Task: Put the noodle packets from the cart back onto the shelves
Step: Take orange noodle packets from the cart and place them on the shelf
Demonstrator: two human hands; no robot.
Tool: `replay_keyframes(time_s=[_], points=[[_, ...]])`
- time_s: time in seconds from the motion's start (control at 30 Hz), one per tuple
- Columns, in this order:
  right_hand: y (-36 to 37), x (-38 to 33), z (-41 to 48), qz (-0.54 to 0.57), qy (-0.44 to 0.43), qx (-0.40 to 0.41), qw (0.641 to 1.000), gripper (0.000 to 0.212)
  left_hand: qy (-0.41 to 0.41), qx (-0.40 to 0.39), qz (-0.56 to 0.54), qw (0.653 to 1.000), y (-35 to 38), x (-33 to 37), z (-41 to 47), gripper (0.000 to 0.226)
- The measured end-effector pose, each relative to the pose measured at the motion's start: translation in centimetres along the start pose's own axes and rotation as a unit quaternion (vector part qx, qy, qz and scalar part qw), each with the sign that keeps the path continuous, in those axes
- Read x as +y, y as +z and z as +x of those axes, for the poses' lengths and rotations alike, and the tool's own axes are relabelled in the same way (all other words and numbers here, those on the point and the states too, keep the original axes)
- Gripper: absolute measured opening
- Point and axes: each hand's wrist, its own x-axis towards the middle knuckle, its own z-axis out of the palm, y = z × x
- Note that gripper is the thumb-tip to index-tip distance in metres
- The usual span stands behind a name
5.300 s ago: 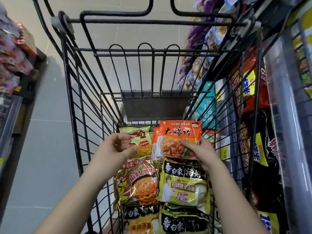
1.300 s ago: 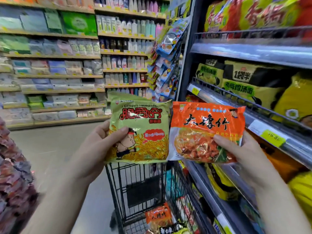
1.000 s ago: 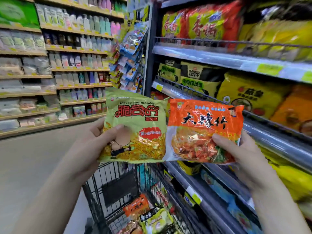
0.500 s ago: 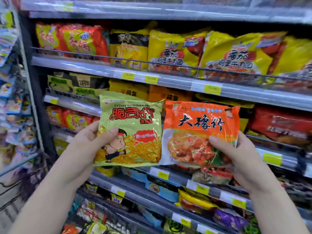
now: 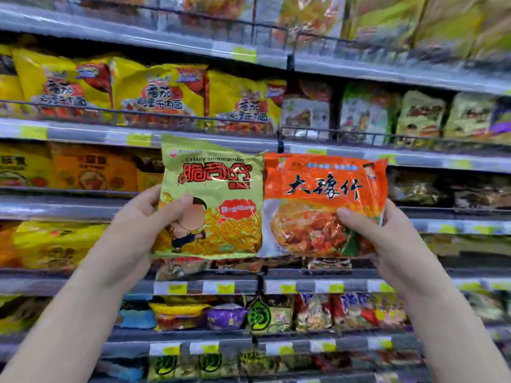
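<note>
My left hand [image 5: 138,230] grips a green noodle packet [image 5: 221,189] marked "Crispy commander" by its lower left edge, thumb across the front. My right hand [image 5: 387,239] grips an orange noodle packet [image 5: 318,194] by its lower right corner. Both packets are upright, side by side and touching, held up in front of the noodle shelves [image 5: 83,205] at about the third shelf level. The cart is out of view.
Shelves fill the view, each with a wire front rail [image 5: 387,135] and yellow price tags. Yellow packets [image 5: 160,92] stand on the upper left shelf, pale green ones [image 5: 423,114] on the upper right, orange ones [image 5: 91,170] at mid left, mixed packets [image 5: 276,313] lower down.
The view has swung right from the aisle and cart to face the shelves squarely. Both hands keep their packets raised side by side, now further right along the shelves.
</note>
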Motion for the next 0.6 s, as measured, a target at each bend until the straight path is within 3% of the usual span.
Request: replay_keyframes(time_s=[0.07,0.2,0.4,0.5,0.6], points=[[-4.0,-0.5,-1.2,-0.01,-0.003,0.018,1.0,0.067,0.001,-0.024,0.001,1.0,4.0,-0.5,-0.5,0.08],[-11.1,-1.3,-3.7,-0.027,-0.006,0.051,0.998,0.068,-0.004,-0.055,-0.022,0.998,11.0,-2.0,-1.1,0.041],[-19.0,-2.7,-5.7,-0.026,0.0,0.098,0.995,0.055,-0.022,-0.095,-0.039,0.994,18.9,-3.2,-1.4,0.043],[-22.5,-3.1,-6.3,-0.023,-0.005,0.128,0.991,0.056,0.001,-0.129,-0.042,0.991,23.1,-3.7,-0.8,0.058],[-25.4,-3.1,-6.5,-0.028,-0.015,0.158,0.987,0.054,0.005,-0.139,-0.049,0.989,26.4,-4.3,0.4,0.044]])
